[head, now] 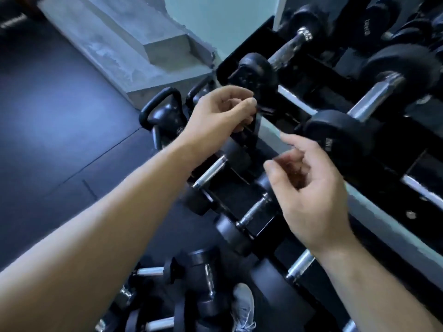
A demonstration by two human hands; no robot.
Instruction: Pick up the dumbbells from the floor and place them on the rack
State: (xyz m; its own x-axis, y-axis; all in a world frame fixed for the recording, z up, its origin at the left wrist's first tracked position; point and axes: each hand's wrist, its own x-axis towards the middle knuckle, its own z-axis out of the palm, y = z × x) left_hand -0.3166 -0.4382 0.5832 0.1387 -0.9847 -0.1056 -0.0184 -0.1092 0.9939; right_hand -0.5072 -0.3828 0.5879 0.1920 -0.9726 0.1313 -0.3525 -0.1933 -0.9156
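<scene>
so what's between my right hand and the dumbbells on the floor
Head view: a small dumbbell on the rack's low tier, between right hand and floor dumbbells.

My left hand point(220, 111) is blocking part of the rack point(254, 37), so can't tell if it's gripping anything, and my right hand point(311, 188) is hiding one dumbbell point(230, 228) end. The floor dumbbells point(206, 279) and my shoe point(243, 305) are getting cut off at the bottom. The weight numbers point(328, 143) are coming out blurry.

We note black round-headed dumbbells with chrome handles point(205, 279) scattered at mixed angles on dark floor point(60, 116), bottom centre; racked dumbbells point(370, 101), same make, seated crosswise in black tiered metal rack point(251, 41), right.
</scene>
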